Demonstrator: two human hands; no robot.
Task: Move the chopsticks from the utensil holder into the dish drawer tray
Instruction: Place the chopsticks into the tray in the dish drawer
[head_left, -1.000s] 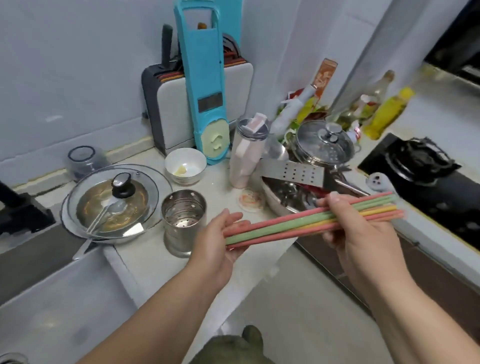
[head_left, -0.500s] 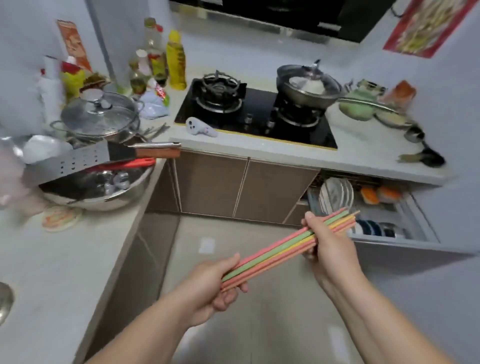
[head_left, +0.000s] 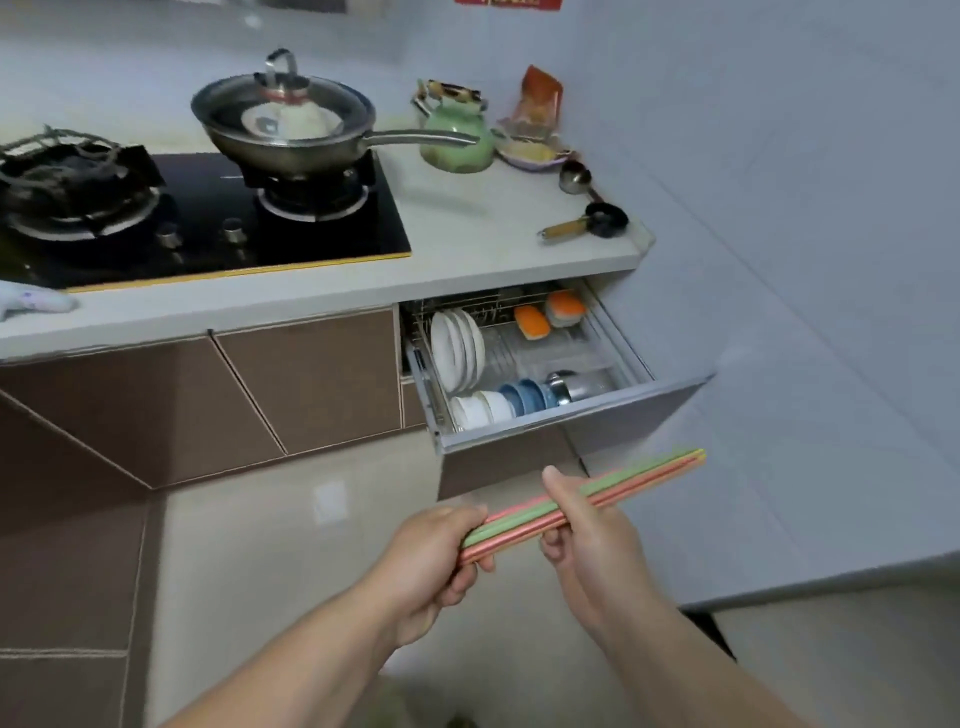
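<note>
A bundle of pink, green and yellow chopsticks (head_left: 644, 475) lies slanted between both hands, over the floor. My left hand (head_left: 431, 561) grips the lower end and my right hand (head_left: 587, 540) grips the middle. The upper tips point up and right, just below the front of the pulled-out dish drawer (head_left: 561, 415). Its wire tray holds white plates (head_left: 457, 351), white and blue bowls (head_left: 498, 405), a steel container and orange items at the back. The utensil holder is out of view.
Above the drawer runs a white counter (head_left: 467, 244) with a black gas hob (head_left: 208, 218), a lidded steel pan (head_left: 285, 124), a green kettle (head_left: 457, 140) and ladles near the right edge. Brown cabinet doors are left of the drawer. A wall stands to the right.
The view has swung right, from the utensil holder's counter to the hob and open drawer. Both hands carried the chopsticks along, now close below the drawer front. The grips are unchanged.
</note>
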